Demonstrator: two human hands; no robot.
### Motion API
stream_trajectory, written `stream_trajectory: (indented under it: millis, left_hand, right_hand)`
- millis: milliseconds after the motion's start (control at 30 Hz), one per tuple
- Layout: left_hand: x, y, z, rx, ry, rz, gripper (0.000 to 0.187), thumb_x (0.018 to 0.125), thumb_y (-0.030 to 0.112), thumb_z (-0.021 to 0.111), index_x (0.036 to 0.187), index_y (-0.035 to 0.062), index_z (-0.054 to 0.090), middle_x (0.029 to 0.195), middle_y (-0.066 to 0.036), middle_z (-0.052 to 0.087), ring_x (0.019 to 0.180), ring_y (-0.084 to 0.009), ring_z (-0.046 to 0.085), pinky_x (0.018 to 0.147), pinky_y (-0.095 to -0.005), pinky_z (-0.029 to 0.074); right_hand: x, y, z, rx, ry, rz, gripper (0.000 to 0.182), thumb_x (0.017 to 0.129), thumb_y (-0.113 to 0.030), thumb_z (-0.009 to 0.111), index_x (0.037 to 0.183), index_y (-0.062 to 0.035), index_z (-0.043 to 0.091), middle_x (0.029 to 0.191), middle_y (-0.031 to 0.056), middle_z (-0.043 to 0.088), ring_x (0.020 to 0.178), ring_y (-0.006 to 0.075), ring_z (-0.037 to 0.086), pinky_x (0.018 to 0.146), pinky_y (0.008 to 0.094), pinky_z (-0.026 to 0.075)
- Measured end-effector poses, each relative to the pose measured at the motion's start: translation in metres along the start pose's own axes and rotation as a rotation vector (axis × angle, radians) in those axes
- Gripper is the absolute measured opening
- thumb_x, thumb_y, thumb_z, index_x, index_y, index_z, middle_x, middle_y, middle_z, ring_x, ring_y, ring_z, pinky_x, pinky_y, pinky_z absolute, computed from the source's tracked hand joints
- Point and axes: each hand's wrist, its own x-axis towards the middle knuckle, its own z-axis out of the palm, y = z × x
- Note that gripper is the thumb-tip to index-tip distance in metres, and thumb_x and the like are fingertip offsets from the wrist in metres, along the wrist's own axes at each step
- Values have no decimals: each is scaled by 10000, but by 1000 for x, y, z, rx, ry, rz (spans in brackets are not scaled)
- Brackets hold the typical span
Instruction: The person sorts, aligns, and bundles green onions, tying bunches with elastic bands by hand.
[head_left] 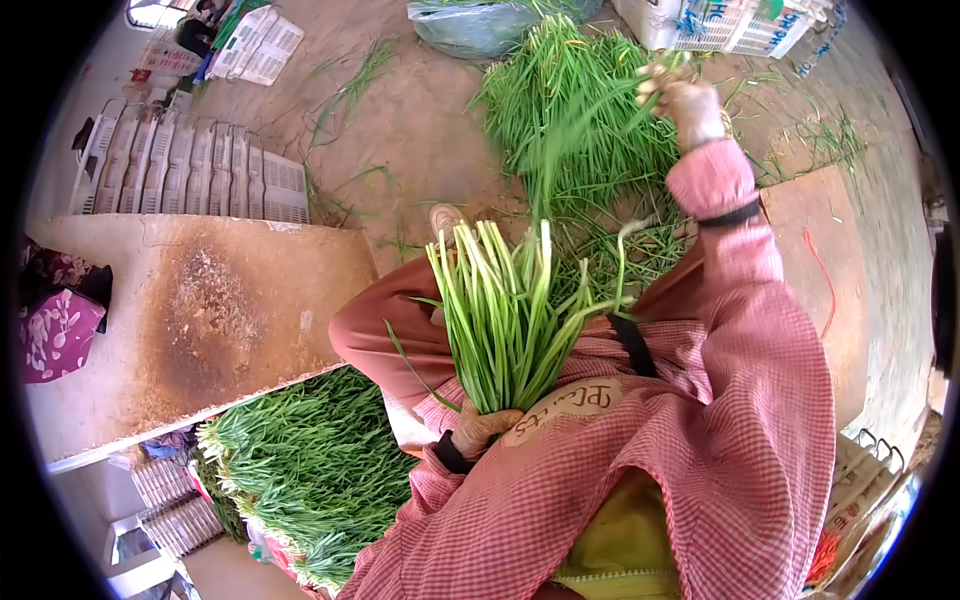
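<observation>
Earth-toned floor (430,130) forms the background. Nearest, the left hand (485,430) is closed around the leafy end of a green bundle (500,330), pale stalk ends directed away from the body. Farther out, the right hand (685,100), fingers curled, grips motion-blurred green blades (570,140) above a large leaf pile (590,110). White crates (730,25) stand beyond the pile.
</observation>
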Motion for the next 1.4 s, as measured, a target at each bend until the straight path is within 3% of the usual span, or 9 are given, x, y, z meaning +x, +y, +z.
stream_trajectory:
  millis: [333,467,567,767,933,1067,1167,1333,1400]
  left_hand:
    - [9,-1,6,-29,-4,69,453,726,-33,626,1146,19,465,1087,-113,554,944,-205,561,823,-328,468]
    - [8,-4,0,-174,10,29,527,699,-18,655,1178,33,441,1114,-120,538,968,-224,550,833,-333,462]
    - [9,-11,-9,-252,44,13,557,684,-21,665,1187,44,438,1117,-119,537,973,-231,548,837,-338,461]
    - [18,0,-1,-293,-33,22,585,669,-12,678,1197,53,434,1117,-120,539,975,-230,549,840,-334,461]
    - [3,6,5,-207,20,69,566,673,-16,668,1187,39,438,1108,-112,544,982,-221,545,849,-332,454]
    - [3,-1,4,-168,4,81,547,677,-19,665,1176,31,448,1099,-114,551,971,-218,551,849,-331,452]
    - [0,3,10,-208,15,116,508,683,-52,649,1153,33,475,1082,-109,563,958,-212,559,848,-323,452]
    - [2,16,21,-40,6,293,471,705,-72,633,1141,38,492,1086,-82,565,965,-178,548,861,-303,436]
    - [5,16,19,-14,6,285,450,714,-49,643,1131,43,502,1090,-67,564,973,-153,536,862,-291,430]
  right_hand:
    - [-114,12,13,-1315,-1408,-19,472,756,-424,591,933,12,625,925,150,619,878,258,577,822,369,438]
    - [-53,77,3,-111,-991,-3,94,726,-106,574,676,-65,643,789,87,643,685,209,603,686,330,483]
    - [19,30,-44,-997,-40,-390,256,808,-203,561,1011,-52,599,916,135,631,805,221,618,751,334,482]
    - [-86,114,-31,-746,-1342,217,1113,654,-744,435,1348,-25,-52,1397,225,-53,1302,346,-19,1059,440,30]
    - [-139,105,6,-643,-1421,417,395,740,-164,631,1064,41,535,822,124,617,607,160,564,500,262,469]
    - [57,187,-45,-1592,-623,-1277,133,824,-60,469,819,-74,600,695,77,602,575,153,575,494,254,471]
    - [38,137,-57,-1260,-92,-384,616,693,-500,599,1090,-41,497,851,100,574,753,258,566,640,337,482]
    - [-123,125,3,371,-1363,-167,933,680,-361,702,1365,-119,117,1430,121,34,1311,304,49,1054,454,119]
    - [-151,126,22,649,-1215,337,926,686,-445,666,1356,-83,140,1345,126,303,1178,295,379,992,396,317]
